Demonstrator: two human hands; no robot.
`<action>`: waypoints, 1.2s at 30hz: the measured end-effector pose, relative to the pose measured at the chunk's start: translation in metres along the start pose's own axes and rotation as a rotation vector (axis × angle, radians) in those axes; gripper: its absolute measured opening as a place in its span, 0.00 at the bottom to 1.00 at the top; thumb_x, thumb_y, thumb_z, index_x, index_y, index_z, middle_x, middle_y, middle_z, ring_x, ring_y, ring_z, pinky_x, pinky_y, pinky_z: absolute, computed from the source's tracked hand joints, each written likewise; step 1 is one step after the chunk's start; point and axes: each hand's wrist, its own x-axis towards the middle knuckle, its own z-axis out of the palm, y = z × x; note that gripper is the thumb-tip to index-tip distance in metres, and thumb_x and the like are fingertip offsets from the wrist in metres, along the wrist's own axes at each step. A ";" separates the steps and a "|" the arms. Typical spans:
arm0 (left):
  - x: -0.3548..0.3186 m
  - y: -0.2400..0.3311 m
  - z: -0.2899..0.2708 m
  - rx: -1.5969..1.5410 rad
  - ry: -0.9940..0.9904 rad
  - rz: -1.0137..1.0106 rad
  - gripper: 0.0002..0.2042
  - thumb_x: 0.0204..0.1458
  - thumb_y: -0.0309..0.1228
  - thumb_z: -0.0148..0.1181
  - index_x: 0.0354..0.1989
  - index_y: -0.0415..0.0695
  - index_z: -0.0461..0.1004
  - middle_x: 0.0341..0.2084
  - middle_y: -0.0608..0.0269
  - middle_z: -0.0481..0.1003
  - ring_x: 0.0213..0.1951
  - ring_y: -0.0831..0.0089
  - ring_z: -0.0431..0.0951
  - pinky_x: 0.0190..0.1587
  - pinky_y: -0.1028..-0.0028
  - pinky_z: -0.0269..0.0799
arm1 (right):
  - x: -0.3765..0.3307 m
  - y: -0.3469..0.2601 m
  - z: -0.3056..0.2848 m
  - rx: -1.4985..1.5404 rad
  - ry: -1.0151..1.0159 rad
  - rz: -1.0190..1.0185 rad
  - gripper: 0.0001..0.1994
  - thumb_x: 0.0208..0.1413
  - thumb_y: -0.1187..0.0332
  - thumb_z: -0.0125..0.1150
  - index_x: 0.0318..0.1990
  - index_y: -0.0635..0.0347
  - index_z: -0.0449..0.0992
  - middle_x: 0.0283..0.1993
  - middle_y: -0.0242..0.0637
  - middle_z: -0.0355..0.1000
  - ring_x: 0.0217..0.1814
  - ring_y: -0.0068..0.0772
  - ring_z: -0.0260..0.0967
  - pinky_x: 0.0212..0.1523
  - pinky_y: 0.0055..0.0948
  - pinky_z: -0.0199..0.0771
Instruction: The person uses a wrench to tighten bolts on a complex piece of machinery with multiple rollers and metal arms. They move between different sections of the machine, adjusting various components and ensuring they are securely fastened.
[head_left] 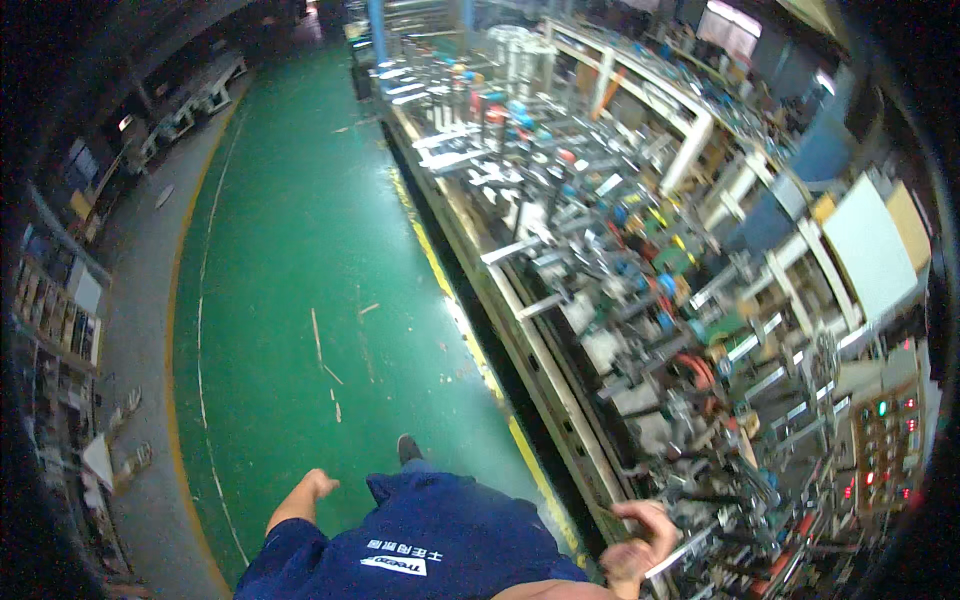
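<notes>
My left hand [321, 484] hangs over the green floor at my left side, small in the head view. Its fingers look loosely bent, with the thumb a little apart, and nothing shows in it. At my right side, my right hand [645, 538] is beside the edge of a long machine [560, 400]. The fingers curve with a gap between them and the thumb, and I see nothing held. A bright metal bar [682, 552] lies close by that hand; whether they touch, I cannot tell.
A green walkway [290, 270] stretches ahead, with wood slivers [318, 338] on it. Metal arms and rods crowd the machine on the right, with a lit control panel [888, 440] near me. Shelves [60, 310] line the left wall. One shoe [408, 448] shows below me.
</notes>
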 end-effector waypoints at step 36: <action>0.463 -0.206 -0.576 -1.131 0.283 -0.281 0.20 0.51 0.46 0.65 0.39 0.39 0.81 0.32 0.54 0.82 0.37 0.62 0.82 0.45 0.64 0.76 | 0.413 0.383 1.350 -0.240 -1.089 0.364 0.16 0.56 0.58 0.63 0.37 0.65 0.77 0.32 0.44 0.80 0.38 0.43 0.79 0.43 0.39 0.78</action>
